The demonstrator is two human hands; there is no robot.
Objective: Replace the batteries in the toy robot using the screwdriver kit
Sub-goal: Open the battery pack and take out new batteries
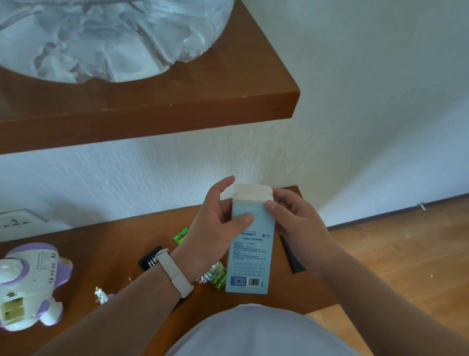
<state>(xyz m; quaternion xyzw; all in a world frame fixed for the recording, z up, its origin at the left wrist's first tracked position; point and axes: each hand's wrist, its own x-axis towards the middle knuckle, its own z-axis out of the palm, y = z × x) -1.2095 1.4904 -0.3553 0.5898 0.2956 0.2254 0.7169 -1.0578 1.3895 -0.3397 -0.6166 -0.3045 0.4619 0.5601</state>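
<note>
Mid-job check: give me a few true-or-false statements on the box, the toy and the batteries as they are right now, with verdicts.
1. The left hand and right hand both hold the blue box. True.
2. The box's top flap is shut. False: it stands open.
3. The toy robot lies on the table, with no hand on it. True.
4. The toy's battery compartment is covered. False: it is open, its yellow-green inside showing.
5. The right hand holds the green batteries. False: they lie on the table by the box's lower end.
</note>
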